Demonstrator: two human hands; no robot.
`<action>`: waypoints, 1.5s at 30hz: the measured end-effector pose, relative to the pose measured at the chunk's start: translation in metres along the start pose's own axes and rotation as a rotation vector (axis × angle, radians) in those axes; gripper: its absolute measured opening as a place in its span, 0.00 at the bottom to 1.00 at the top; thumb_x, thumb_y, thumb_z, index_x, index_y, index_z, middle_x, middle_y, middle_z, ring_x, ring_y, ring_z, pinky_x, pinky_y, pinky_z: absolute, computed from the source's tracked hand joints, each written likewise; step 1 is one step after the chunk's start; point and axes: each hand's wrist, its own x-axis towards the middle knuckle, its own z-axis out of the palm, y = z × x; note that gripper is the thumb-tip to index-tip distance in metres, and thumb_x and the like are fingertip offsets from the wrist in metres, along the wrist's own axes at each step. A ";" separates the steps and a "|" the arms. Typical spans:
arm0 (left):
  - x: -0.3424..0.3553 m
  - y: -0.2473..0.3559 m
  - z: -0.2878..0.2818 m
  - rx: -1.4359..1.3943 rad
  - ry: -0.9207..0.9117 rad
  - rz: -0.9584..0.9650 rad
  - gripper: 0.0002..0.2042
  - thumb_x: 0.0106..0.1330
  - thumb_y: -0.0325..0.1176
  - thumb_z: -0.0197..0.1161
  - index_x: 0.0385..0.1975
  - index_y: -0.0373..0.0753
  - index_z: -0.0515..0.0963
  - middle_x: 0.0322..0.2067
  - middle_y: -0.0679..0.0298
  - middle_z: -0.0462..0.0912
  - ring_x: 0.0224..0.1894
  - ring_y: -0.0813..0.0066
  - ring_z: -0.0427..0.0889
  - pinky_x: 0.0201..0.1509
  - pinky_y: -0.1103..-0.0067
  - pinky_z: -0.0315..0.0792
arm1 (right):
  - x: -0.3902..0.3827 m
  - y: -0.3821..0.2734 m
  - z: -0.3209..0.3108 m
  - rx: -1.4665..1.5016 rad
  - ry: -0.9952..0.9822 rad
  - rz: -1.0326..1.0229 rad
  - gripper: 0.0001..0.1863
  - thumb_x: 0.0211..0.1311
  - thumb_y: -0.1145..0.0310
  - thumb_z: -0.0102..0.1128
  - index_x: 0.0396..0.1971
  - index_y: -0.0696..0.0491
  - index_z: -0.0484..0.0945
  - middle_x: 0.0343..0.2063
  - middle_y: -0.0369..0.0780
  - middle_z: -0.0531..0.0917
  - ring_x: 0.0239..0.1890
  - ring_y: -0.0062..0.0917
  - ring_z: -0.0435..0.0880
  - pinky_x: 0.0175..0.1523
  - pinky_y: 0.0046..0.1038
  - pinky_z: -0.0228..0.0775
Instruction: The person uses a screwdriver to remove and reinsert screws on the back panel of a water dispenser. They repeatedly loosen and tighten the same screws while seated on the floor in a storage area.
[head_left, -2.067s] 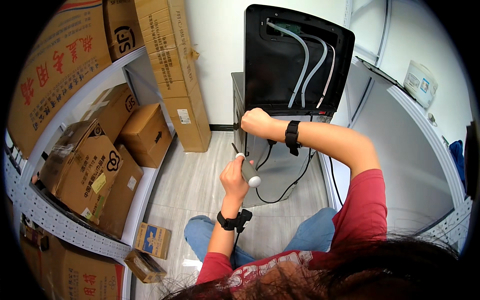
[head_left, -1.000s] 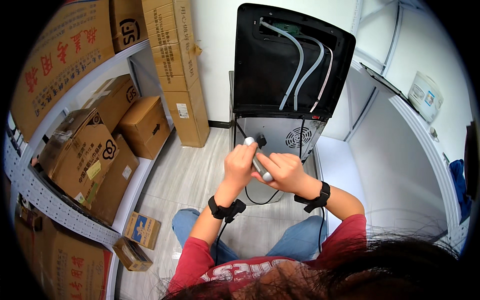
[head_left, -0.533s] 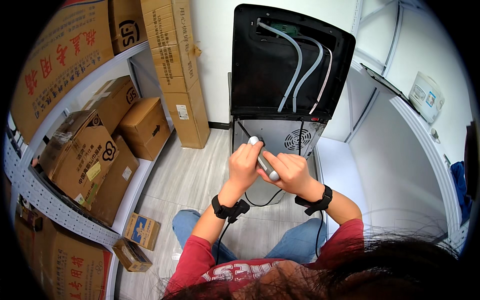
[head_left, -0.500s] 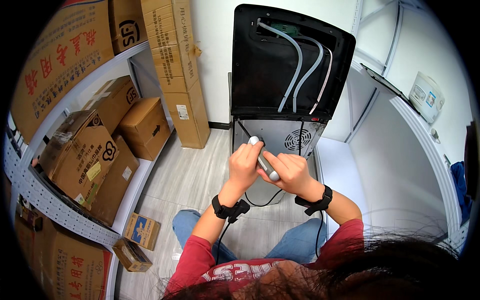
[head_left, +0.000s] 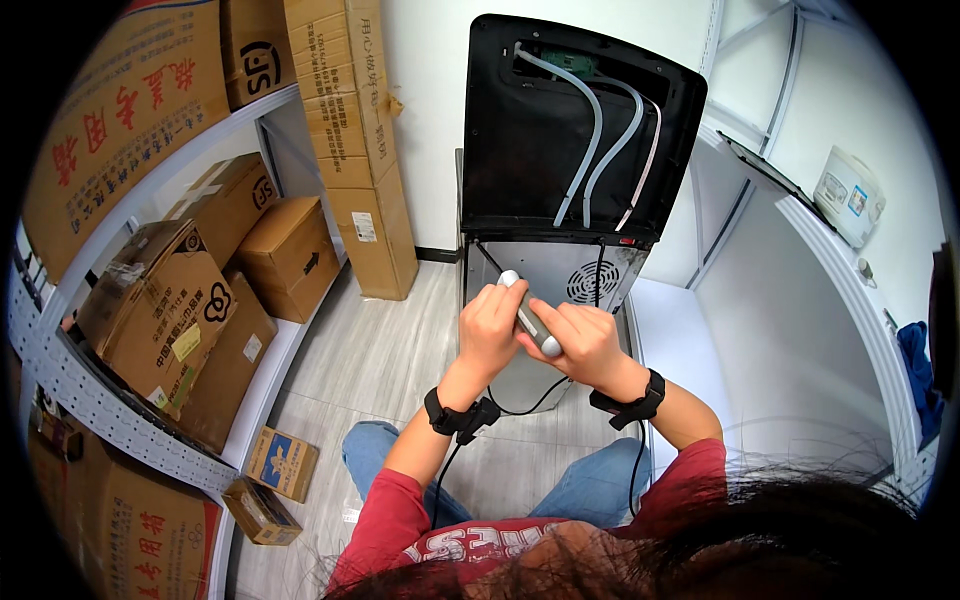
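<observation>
Both hands are closed around a grey bar-shaped tool (head_left: 541, 334) with rounded, pale ends; its exact kind does not show. My left hand (head_left: 487, 326) grips the upper part, and my right hand (head_left: 588, 345) wraps the lower part, the two nearly touching. Just beyond them stands a tall appliance with a black upper panel (head_left: 540, 160). Two pale tubes (head_left: 597, 130) and a thinner white line run down from an opening where a green circuit board (head_left: 570, 66) shows. Below, the silver back has a round vent (head_left: 594, 281) and black cords, partly hidden by my hands.
Shelves with cardboard boxes (head_left: 165, 320) line the left. A tall carton (head_left: 365, 230) leans by the wall, and two small boxes (head_left: 283, 462) lie on the floor. At right, a white appliance (head_left: 849, 195) sits on a ledge beside a white partition.
The view has shifted very slightly. Both hands keep their hold on the grey tool, with almost no movement.
</observation>
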 end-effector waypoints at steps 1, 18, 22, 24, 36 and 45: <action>0.000 0.000 0.000 0.003 0.001 0.000 0.17 0.44 0.22 0.62 0.38 0.34 0.76 0.23 0.61 0.73 0.25 0.64 0.74 0.26 0.72 0.70 | 0.000 0.000 0.000 -0.001 -0.003 0.000 0.20 0.48 0.62 0.70 0.39 0.58 0.79 0.15 0.36 0.70 0.15 0.25 0.72 0.21 0.25 0.64; 0.006 0.001 -0.015 -0.045 -0.070 0.003 0.24 0.42 0.20 0.62 0.45 0.33 0.76 0.24 0.61 0.73 0.25 0.64 0.73 0.28 0.72 0.70 | 0.014 -0.006 -0.010 -0.110 -0.085 -0.028 0.21 0.48 0.62 0.68 0.41 0.56 0.77 0.22 0.37 0.72 0.20 0.25 0.74 0.25 0.25 0.65; 0.001 -0.008 -0.015 0.009 -0.008 0.041 0.25 0.41 0.20 0.63 0.45 0.33 0.76 0.23 0.61 0.72 0.25 0.64 0.73 0.28 0.72 0.70 | 0.018 -0.016 -0.012 -0.088 -0.102 0.011 0.23 0.48 0.63 0.68 0.43 0.57 0.75 0.27 0.39 0.73 0.23 0.27 0.75 0.27 0.25 0.66; 0.001 -0.007 -0.014 0.002 0.026 0.039 0.24 0.41 0.20 0.63 0.45 0.33 0.76 0.23 0.61 0.72 0.25 0.65 0.72 0.27 0.73 0.69 | 0.018 -0.024 -0.012 -0.076 -0.175 0.085 0.22 0.48 0.64 0.67 0.44 0.58 0.75 0.29 0.40 0.74 0.25 0.28 0.76 0.29 0.26 0.68; -0.001 0.000 -0.017 0.025 0.070 0.071 0.19 0.41 0.20 0.62 0.38 0.35 0.77 0.21 0.62 0.69 0.23 0.65 0.72 0.24 0.73 0.67 | 0.023 -0.019 -0.010 0.082 -0.003 -0.095 0.19 0.48 0.69 0.68 0.41 0.59 0.76 0.37 0.43 0.79 0.28 0.31 0.78 0.33 0.28 0.71; 0.007 0.000 -0.005 -0.064 0.132 0.037 0.19 0.44 0.23 0.62 0.41 0.32 0.76 0.23 0.60 0.72 0.25 0.63 0.73 0.26 0.72 0.69 | 0.018 -0.010 0.001 0.115 0.074 -0.056 0.16 0.47 0.70 0.69 0.35 0.60 0.76 0.38 0.44 0.79 0.26 0.30 0.80 0.32 0.26 0.74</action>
